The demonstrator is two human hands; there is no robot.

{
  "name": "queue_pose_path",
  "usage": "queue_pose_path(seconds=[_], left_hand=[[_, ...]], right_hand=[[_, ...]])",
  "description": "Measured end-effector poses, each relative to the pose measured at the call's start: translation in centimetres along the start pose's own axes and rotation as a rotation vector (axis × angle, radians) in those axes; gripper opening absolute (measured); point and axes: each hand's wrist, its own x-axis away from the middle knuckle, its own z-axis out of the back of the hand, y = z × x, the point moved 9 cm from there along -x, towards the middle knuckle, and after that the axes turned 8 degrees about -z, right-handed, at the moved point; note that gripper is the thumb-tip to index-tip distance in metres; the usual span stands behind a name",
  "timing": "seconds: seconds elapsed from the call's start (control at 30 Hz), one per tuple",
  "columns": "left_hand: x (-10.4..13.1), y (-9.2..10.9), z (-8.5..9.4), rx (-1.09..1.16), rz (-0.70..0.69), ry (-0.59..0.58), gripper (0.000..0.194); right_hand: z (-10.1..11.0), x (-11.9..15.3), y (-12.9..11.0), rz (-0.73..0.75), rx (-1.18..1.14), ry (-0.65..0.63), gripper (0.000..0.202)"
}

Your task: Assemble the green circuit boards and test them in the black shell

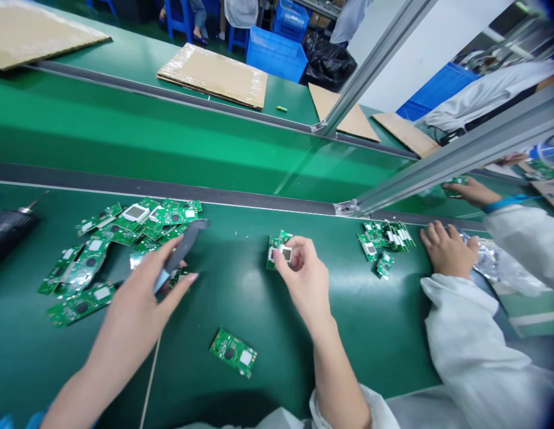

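My left hand (142, 292) is closed around a slim dark grey tool (183, 250) with a blunt, bent tip. It is over the right edge of a loose pile of green circuit boards (91, 262). Part of a board shows under its fingers; whether they touch it I cannot tell. My right hand (306, 274) pinches a small circuit board (285, 252) with a white-framed grey square between thumb and fingers. A second green piece is beside or under that board. One longer circuit board (233, 353) lies alone on the green table (272, 310) between my forearms.
A cluster of small boards (384, 235) lies to the right, near a co-worker's hand (451, 250). That person's other hand (471, 193) holds a board. A black screwdriver-like tool (12, 229) is at far left. A metal frame post (393, 190) and cardboard sheets (214, 74) stand beyond.
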Motion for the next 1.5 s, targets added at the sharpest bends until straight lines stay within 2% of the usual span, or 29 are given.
queue_pose_path(seconds=[0.07,0.17,0.27,0.37,0.47,0.63,0.8,0.87,1.0,1.1,1.2,1.3,1.37,1.43,1.5], left_hand=[[-0.1,-1.0,1.8,-0.194,0.027,0.003,0.047],[-0.1,-1.5,2.7,-0.313,-0.005,-0.030,0.038],[-0.2,-1.6,2.8,-0.285,-0.050,-0.027,0.032],[-0.6,-1.5,2.9,-0.259,-0.074,0.002,0.033],[-1.1,-1.2,3.2,-0.256,-0.118,0.036,0.033],[-1.5,-1.3,4.2,-0.252,-0.146,0.144,0.031],[-1.3,-0.8,5.3,-0.185,-0.107,0.318,0.031],[-1.6,-0.2,4.8,-0.169,-0.134,0.269,0.037],[-2.2,-0.1,3.1,-0.247,-0.180,0.053,0.047],[-2.4,-1.0,3.4,-0.336,-0.141,0.014,0.045],[-2.6,-1.5,4.4,-0.345,-0.046,0.015,0.042],[-2.3,-1.2,5.4,-0.209,0.073,0.101,0.049],[-1.8,-0.6,4.6,0.055,0.126,0.136,0.052],[-1.2,0.4,1.9,0.463,0.168,0.084,0.051],[-0.5,1.7,-2.0,0.851,0.229,-0.044,0.048]], right_hand=[[-0.9,-0.2,0.6,-0.012,0.122,-0.044,0.022],[-1.6,-0.1,0.8,0.006,0.156,-0.049,0.027],[-0.8,0.2,0.5,0.025,0.034,0.036,0.035],[-0.1,0.7,-0.2,0.046,-0.185,0.082,0.029],[-1.5,1.8,-1.6,0.114,-0.319,-0.040,0.018],[-5.1,4.1,-3.4,0.194,-0.312,-0.303,0.014],[-6.4,5.4,-4.5,0.242,-0.361,-0.381,0.017],[-6.6,5.7,-4.8,0.263,-0.390,-0.394,0.020],[-6.8,5.7,-4.7,0.266,-0.377,-0.413,0.021],[-6.8,5.6,-4.5,0.255,-0.362,-0.422,0.018],[-6.8,5.7,-4.5,0.260,-0.360,-0.430,0.017],[-6.6,5.7,-4.5,0.263,-0.420,-0.418,0.017],[-5.9,5.6,-4.7,0.289,-0.504,-0.381,0.020],[-5.0,5.6,-5.0,0.341,-0.556,-0.341,0.027],[-4.3,5.6,-5.3,0.397,-0.555,-0.319,0.035]])
